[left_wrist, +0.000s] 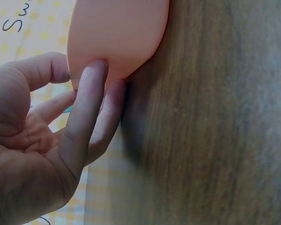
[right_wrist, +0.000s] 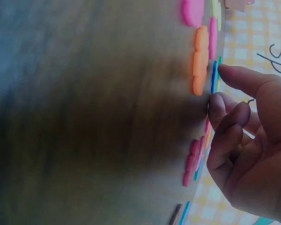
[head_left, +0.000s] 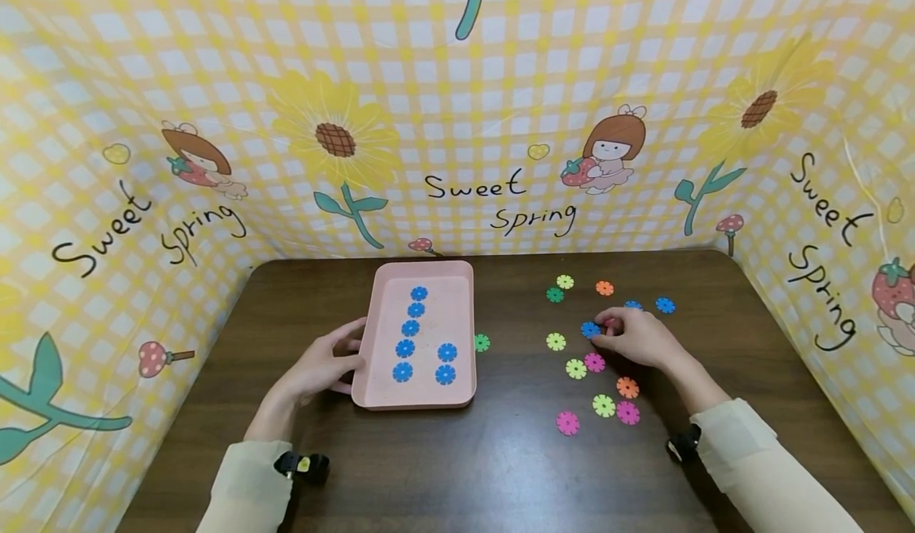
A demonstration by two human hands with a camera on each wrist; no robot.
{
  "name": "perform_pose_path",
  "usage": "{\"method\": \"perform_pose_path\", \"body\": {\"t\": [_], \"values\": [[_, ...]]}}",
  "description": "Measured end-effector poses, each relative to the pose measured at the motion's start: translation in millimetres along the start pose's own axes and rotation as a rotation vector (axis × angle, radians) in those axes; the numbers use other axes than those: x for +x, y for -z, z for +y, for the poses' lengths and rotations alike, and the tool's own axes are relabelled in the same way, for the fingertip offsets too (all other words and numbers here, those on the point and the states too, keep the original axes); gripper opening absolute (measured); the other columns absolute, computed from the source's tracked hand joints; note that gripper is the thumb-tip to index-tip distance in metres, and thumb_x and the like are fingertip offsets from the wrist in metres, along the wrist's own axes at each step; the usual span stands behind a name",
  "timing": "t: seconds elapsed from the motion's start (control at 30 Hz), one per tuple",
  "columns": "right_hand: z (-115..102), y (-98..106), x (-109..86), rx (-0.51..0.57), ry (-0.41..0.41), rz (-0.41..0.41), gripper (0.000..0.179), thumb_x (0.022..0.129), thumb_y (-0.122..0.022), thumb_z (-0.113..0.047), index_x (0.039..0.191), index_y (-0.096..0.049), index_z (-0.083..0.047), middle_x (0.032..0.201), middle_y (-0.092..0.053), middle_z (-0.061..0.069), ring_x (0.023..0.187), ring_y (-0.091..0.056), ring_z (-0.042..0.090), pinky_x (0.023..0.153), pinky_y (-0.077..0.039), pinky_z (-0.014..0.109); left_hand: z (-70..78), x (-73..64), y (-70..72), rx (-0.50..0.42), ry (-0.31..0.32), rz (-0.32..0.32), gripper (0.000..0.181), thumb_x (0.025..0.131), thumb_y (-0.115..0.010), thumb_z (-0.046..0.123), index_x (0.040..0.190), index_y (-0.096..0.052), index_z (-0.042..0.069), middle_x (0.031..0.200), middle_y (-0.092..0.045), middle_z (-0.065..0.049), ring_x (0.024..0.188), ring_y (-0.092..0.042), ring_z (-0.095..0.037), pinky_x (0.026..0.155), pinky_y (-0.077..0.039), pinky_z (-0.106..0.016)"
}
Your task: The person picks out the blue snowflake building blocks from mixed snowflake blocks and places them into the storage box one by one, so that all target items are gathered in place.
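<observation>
Fingers of my left hand (head_left: 318, 366) touch the left side of a pink tray (head_left: 366, 394). In the left wrist view two fingertips lie on the tray's outer wall (left_wrist: 117, 33), and another digit reaches its rim. Several blue notched plastic discs (head_left: 405, 349) lie in the tray, in a longer left column and a pair on the right. My right hand (head_left: 639, 338) is at the table on the right, thumb and forefinger pinching a blue notched disc (head_left: 590, 330) at its edge. A red disc (head_left: 611, 325) shows partly behind these fingers.
Loose yellow discs (head_left: 556, 341), pink discs (head_left: 568, 423) and orange discs (head_left: 627, 388) lie around the right hand. Two more blue discs (head_left: 665, 305) are beyond it. A green disc (head_left: 482, 343) lies against the tray's right side. Patterned cloth (head_left: 472, 120) walls the table in.
</observation>
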State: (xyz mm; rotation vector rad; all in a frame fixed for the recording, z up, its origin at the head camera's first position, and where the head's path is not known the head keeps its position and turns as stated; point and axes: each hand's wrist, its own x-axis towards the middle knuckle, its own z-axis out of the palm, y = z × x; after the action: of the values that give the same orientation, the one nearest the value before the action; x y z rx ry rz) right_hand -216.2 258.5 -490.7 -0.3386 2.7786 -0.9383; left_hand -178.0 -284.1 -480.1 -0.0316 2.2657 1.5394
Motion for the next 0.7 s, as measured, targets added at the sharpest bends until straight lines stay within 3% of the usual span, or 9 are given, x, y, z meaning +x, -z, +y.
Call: {"method": "perform_pose_path", "body": {"t": [0.5,0.7], "values": [[-1.6,-5.3,5.4,-0.043,-0.009,0.018,0.036,0.093,-0.079,-0.032,0.114,-0.071,-0.005,0.080,-0.060,0.000,0.069,-0.053,0.017,0.062,-0.044,0.034,0.1,-0.8,-0.8,-0.011,0.002,0.001,0.074,0.099,-0.062,0.005,0.165,-0.029,0.016,0.146,-0.046,-0.031,0.103,-0.068,-0.033,0.070,-0.063,-0.049],[-4.2,-5.7,5.8,-0.021,-0.027,0.003,0.032,0.093,-0.079,-0.028,0.112,-0.069,-0.004,0.094,-0.065,0.005,0.082,-0.059,0.022,0.075,-0.052,0.041,0.6,-2.0,-1.4,-0.018,-0.013,0.008,0.075,0.099,-0.062,0.005,0.165,-0.028,0.015,0.146,-0.046,-0.032,0.101,-0.069,-0.034,0.068,-0.063,-0.049]]}}
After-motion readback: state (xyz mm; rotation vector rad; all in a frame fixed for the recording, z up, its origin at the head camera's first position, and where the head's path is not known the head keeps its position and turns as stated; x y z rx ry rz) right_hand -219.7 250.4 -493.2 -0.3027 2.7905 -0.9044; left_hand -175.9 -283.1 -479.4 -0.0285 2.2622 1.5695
